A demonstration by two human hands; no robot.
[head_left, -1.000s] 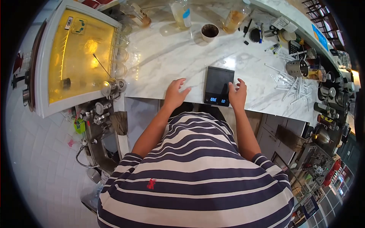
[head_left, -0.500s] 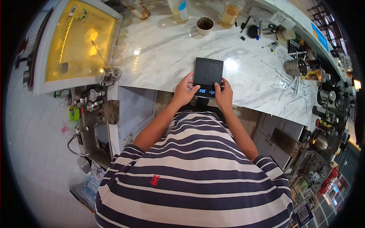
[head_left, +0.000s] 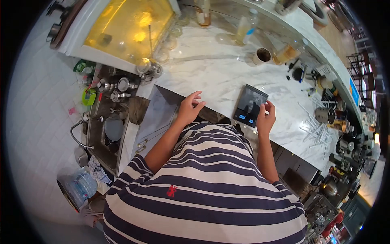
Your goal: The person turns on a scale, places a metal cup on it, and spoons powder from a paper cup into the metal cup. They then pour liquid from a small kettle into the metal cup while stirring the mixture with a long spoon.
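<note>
A black digital scale (head_left: 251,101) with lit blue-white digits lies on the white marble counter (head_left: 203,57), close to its front edge. My right hand (head_left: 266,118) is at the scale's right side, its fingers bent against or just beside that edge; whether they grip it is unclear. Away from the scale, to its left, my left hand (head_left: 191,107) hovers by the counter's front edge with fingers apart and nothing in them.
Bottles (head_left: 245,28) and a cup with dark contents (head_left: 262,56) stand toward the back. White straws (head_left: 319,132) lie scattered beside a metal canister (head_left: 325,115) at the right. At the left are a sink (head_left: 115,140) and a yellow-lit case (head_left: 130,28).
My left hand has let go of the scale and moved off to its left. The view has turned, so the scale now appears further right and tilted. My right hand remains by its right side.
</note>
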